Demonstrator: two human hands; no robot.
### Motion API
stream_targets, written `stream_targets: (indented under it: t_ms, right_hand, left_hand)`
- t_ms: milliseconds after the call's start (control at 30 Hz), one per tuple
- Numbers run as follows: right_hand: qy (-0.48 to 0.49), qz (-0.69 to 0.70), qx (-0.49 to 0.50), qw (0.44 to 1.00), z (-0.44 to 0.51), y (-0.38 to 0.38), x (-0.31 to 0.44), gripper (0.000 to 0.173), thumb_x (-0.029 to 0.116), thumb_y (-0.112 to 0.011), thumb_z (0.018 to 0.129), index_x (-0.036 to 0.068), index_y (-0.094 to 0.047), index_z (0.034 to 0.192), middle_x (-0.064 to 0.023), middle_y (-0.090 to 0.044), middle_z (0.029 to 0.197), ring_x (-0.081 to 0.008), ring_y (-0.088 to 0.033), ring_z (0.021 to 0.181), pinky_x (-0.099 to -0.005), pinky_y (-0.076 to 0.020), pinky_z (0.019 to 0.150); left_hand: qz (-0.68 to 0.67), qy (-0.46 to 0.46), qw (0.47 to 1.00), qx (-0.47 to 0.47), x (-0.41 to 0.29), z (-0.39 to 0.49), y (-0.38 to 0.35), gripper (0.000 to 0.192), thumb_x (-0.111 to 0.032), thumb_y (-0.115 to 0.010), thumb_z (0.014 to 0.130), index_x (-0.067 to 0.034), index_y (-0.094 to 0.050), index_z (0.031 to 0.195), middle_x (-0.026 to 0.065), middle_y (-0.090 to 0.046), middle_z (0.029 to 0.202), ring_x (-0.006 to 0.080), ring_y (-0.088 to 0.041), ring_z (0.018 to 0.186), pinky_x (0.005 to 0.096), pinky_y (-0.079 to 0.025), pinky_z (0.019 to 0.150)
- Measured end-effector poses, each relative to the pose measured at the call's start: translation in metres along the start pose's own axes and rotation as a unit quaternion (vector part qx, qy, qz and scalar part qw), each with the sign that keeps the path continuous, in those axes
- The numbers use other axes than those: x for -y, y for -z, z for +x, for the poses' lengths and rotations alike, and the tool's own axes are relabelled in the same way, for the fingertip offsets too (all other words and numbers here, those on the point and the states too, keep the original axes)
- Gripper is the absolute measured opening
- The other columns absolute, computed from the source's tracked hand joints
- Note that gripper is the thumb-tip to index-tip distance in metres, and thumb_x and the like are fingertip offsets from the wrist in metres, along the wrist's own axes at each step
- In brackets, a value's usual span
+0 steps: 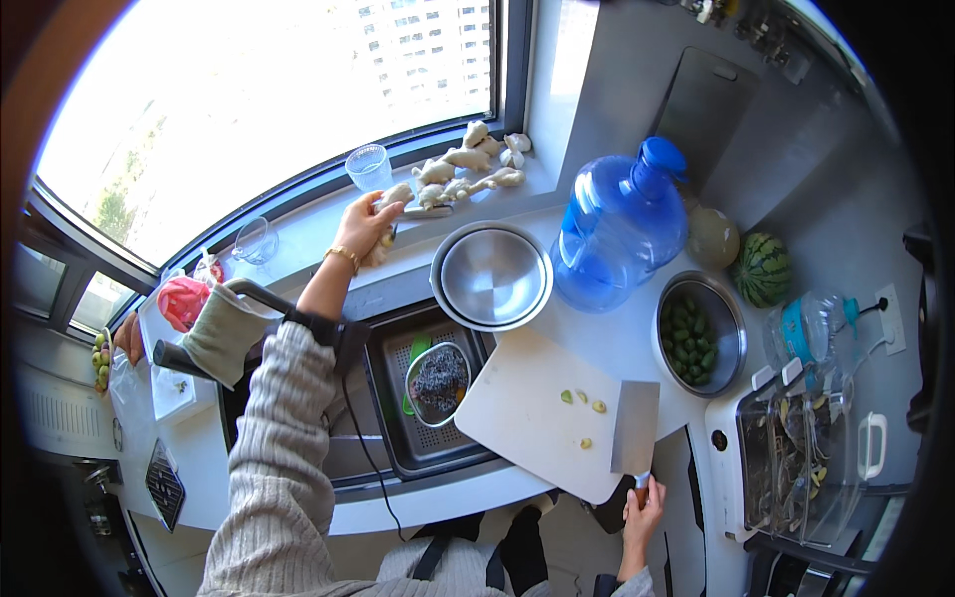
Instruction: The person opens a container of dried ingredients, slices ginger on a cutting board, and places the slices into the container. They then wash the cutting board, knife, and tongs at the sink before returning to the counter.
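My left hand [363, 225] reaches to the windowsill, its thumb and fingers around a knob of ginger root [396, 195]. Another brownish piece [377, 252] lies partly hidden under that wrist. More ginger [464, 159] and garlic bulbs [512, 154] rest along the sill. In my right hand [646, 507] is the wooden handle of a cleaver [635, 425]. Its broad blade is over the right edge of a white cutting board [522, 395]. Several small pale and green pieces [585, 443] are scattered on the board.
Stacked steel bowls [493, 273] stand behind the board, beside a blue water jug [619, 224]. A bowl of green fruit [688, 339], a watermelon [761, 269] and a clear-lidded appliance [791, 463] are right. The sink [433, 448] holds a filled container [440, 384]; a faucet [261, 291] stands left.
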State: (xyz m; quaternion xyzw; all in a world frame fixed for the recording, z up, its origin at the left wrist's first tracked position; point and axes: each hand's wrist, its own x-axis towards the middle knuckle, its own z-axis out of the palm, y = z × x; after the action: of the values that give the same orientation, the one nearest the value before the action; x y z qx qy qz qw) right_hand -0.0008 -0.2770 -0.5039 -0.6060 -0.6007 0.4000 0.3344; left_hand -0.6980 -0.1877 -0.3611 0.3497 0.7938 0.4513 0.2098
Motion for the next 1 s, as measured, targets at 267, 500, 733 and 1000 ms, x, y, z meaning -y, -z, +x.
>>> stream_targets:
  t_ms: [267,500,733,1000]
  right_hand:
    - [-0.132,0.019,-0.055,0.99,-0.035,-0.003,0.042,0.043,-0.006,-0.064,0.088,-0.007,-0.054,0.13,-0.0056,-0.048,0.116,-0.0101,-0.053,0.058,-0.0241,-0.0408,0.042]
    - [-0.121,0.055,-0.056,0.99,-0.039,-0.002,0.036,0.043,-0.006,-0.067,0.089,-0.005,-0.055,0.131,-0.0032,-0.048,0.109,-0.0085,-0.053,0.061,-0.023,-0.0414,0.044]
    - [-0.141,0.09,-0.032,0.985,-0.036,-0.018,0.02,0.05,-0.004,-0.067,0.09,-0.004,-0.053,0.138,-0.004,-0.06,0.096,-0.0065,-0.052,0.058,-0.0222,-0.0426,0.047]
    - [0.019,-0.057,-0.016,0.998,-0.046,-0.071,0.021,0.049,-0.002,-0.069,0.089,-0.005,-0.057,0.136,-0.0035,-0.06,0.097,-0.0067,-0.055,0.059,-0.0227,-0.0443,0.046]
  left_hand:
    - [0.164,-0.127,0.978,-0.017,0.052,0.181,-0.061,0.046,-0.019,-0.081,0.079,-0.005,-0.064,0.118,0.016,-0.07,0.103,0.0265,-0.069,0.091,0.0379,-0.056,0.081]
    - [0.177,-0.278,0.932,-0.151,0.015,0.162,-0.092,0.056,-0.015,-0.074,0.087,-0.009,-0.056,0.139,0.023,-0.054,0.139,0.0365,-0.051,0.131,0.04,-0.041,0.111]
    - [-0.064,-0.246,0.929,0.269,-0.015,-0.182,-0.146,0.036,0.008,-0.061,0.09,-0.007,-0.061,0.122,0.0149,-0.062,0.128,0.0285,-0.058,0.125,0.0366,-0.046,0.105]
    - [0.007,-0.227,0.953,0.2,0.004,-0.282,-0.285,0.061,-0.017,-0.046,0.103,0.002,-0.021,0.155,0.0255,-0.03,0.158,0.0396,-0.029,0.148,0.0477,-0.018,0.123]
